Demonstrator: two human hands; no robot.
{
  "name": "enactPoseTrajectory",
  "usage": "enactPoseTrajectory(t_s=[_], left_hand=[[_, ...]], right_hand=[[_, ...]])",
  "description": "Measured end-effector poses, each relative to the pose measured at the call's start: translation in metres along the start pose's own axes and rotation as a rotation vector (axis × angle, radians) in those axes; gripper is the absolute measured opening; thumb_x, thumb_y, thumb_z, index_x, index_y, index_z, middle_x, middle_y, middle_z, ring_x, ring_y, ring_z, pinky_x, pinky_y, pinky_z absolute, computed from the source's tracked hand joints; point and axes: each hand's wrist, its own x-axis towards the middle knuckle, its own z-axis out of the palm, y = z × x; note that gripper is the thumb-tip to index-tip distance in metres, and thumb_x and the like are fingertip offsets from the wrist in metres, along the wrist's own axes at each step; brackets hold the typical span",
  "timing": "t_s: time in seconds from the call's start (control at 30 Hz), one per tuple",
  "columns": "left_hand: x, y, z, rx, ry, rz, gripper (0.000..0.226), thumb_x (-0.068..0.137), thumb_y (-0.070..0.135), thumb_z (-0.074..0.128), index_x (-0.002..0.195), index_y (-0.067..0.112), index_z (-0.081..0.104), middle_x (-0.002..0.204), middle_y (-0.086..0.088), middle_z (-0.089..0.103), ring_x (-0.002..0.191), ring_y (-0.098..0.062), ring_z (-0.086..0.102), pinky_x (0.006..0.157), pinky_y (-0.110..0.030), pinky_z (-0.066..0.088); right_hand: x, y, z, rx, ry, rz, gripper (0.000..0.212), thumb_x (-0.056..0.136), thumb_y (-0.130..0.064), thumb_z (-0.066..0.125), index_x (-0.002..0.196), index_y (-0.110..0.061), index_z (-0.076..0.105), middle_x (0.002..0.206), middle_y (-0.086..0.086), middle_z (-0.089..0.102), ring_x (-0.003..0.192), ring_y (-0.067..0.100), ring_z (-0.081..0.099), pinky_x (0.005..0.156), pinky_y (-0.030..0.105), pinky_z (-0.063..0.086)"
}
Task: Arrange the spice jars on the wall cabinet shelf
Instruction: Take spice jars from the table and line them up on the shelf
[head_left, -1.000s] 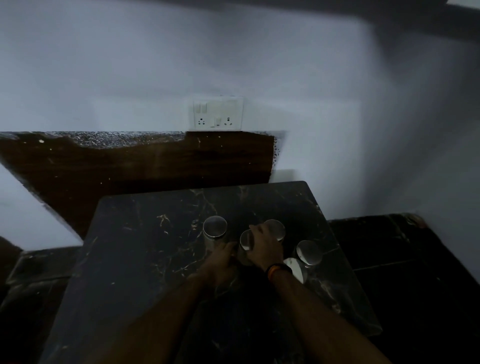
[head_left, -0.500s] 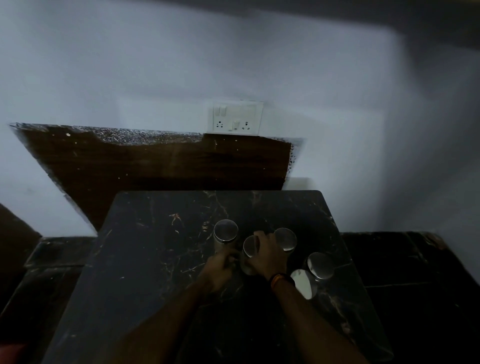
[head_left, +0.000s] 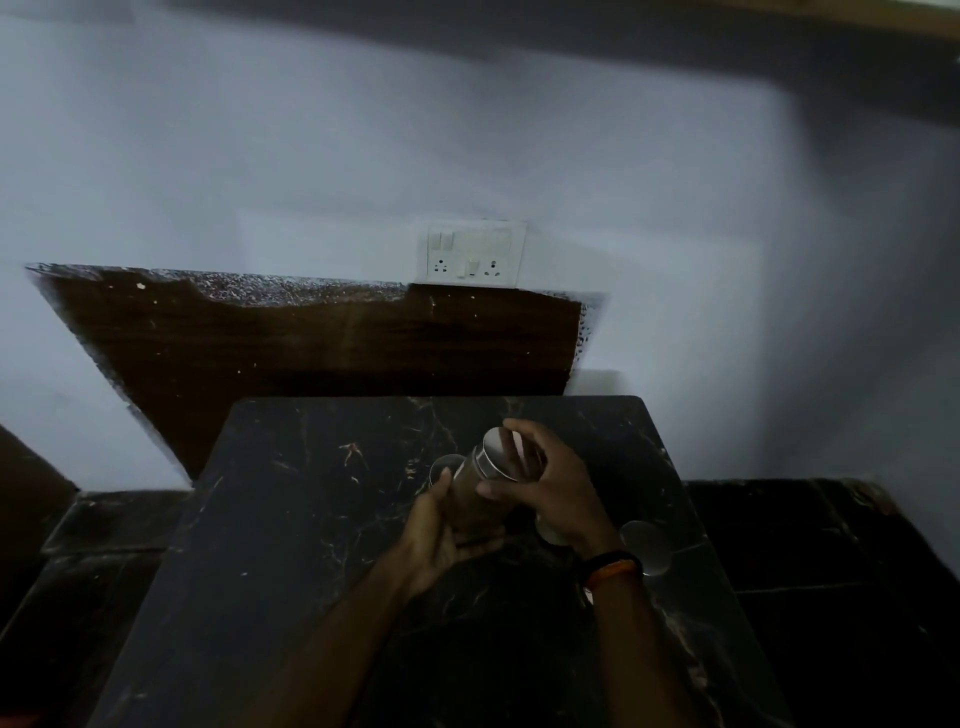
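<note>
Both hands meet over the middle of the dark marble bench (head_left: 291, 519), with a spice jar (head_left: 480, 491) held tilted between them, its metal lid (head_left: 501, 460) pointing up and to the far right. The left hand (head_left: 441, 535) cups the jar's lower body from the near left, fingers curled round it. The right hand (head_left: 550, 488) wraps its fingers and thumb round the lid end from the right. The jar's contents look brownish, but the dim light makes them hard to read.

Just behind the left hand's fingers, the rim of a second jar (head_left: 447, 462) shows, mostly hidden. Another lid (head_left: 647, 545) sits on the bench to the right of the right wrist, which wears an orange band (head_left: 610, 566); a further jar (head_left: 553, 535) under that wrist is largely covered. On the far wall a white switch plate (head_left: 475, 253) sits above a dark wooden panel (head_left: 311, 343).
</note>
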Motion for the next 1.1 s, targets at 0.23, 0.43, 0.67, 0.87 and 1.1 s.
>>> enactPoseTrajectory(t_s=[0.23, 0.43, 0.67, 0.87, 1.1], left_hand=[[-0.016, 0.007, 0.011, -0.277, -0.204, 0.057, 0.051, 0.093, 0.036, 0.059, 0.139, 0.015, 0.054, 0.142, -0.029, 0.049, 0.127, -0.049, 0.053, 0.106, -0.062, 0.042], [-0.019, 0.021, 0.030, -0.081, -0.314, 0.320, 0.048, 0.091, 0.026, 0.065, 0.138, 0.019, 0.057, 0.147, -0.019, 0.048, 0.132, -0.041, 0.051, 0.106, -0.063, 0.042], [-0.024, 0.034, 0.045, 0.051, -0.332, 0.509, 0.062, 0.083, 0.013, 0.076, 0.140, 0.026, 0.053, 0.143, -0.011, 0.053, 0.131, -0.035, 0.054, 0.102, -0.055, 0.049], [-0.035, 0.049, 0.060, 0.123, -0.361, 0.600, 0.076, 0.078, 0.006, 0.078, 0.143, 0.031, 0.049, 0.141, -0.003, 0.056, 0.132, -0.030, 0.053, 0.101, -0.051, 0.050], [-0.046, 0.072, 0.068, 0.108, -0.433, 0.633, 0.074, 0.081, 0.005, 0.075, 0.146, 0.028, 0.047, 0.136, -0.012, 0.060, 0.130, -0.035, 0.055, 0.101, -0.050, 0.050]], right_hand=[[-0.002, -0.014, -0.010, 0.375, 0.041, -0.079, 0.073, 0.077, -0.028, 0.083, 0.143, -0.023, 0.052, 0.145, -0.007, 0.054, 0.133, 0.014, 0.053, 0.104, 0.032, 0.052], [0.003, -0.029, -0.006, 0.474, 0.205, -0.065, 0.072, 0.081, -0.047, 0.066, 0.148, -0.030, 0.045, 0.135, -0.013, 0.054, 0.117, 0.005, 0.059, 0.085, 0.020, 0.050], [0.017, -0.047, -0.010, 0.583, 0.249, -0.030, 0.081, 0.076, -0.057, 0.070, 0.149, -0.039, 0.040, 0.133, -0.008, 0.054, 0.115, 0.016, 0.063, 0.089, 0.039, 0.058], [0.031, -0.070, -0.018, 0.610, 0.222, -0.110, 0.079, 0.071, -0.063, 0.074, 0.142, -0.037, 0.050, 0.140, 0.003, 0.055, 0.118, 0.027, 0.065, 0.094, 0.049, 0.059], [0.045, -0.096, -0.035, 0.755, 0.182, -0.191, 0.052, 0.090, -0.040, 0.065, 0.138, -0.021, 0.056, 0.128, 0.007, 0.067, 0.111, 0.025, 0.069, 0.080, 0.032, 0.059]])
